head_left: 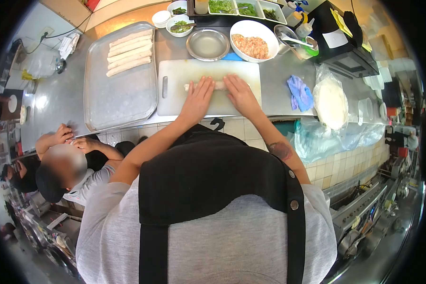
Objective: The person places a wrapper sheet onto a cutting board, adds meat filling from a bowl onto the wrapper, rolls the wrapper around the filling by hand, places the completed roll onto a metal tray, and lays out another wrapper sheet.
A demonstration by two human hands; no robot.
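Observation:
Both hands lie flat on a pale roll (pixel 218 85) on the white cutting board (pixel 175 106). My left hand (pixel 199 97) covers its left part, fingers stretched out, with a short end of the roll showing beyond them. Over the right part rests my right hand (pixel 241 97), its fingers also extended. A short stretch of roll shows between the hands. Several similar rolls (pixel 130 53) lie side by side on the metal tray (pixel 120 102) to the left. Behind the board stand a metal bowl of liquid (pixel 208 44) and a white bowl (pixel 234 29) of pinkish filling.
A blue cloth (pixel 299 93) and a plastic-wrapped pale stack (pixel 330 103) are on the counter at the right. Small bowls of greens (pixel 180 26) and a container row (pixel 244 8) stand at the back. Another person (pixel 64 165) is at the left.

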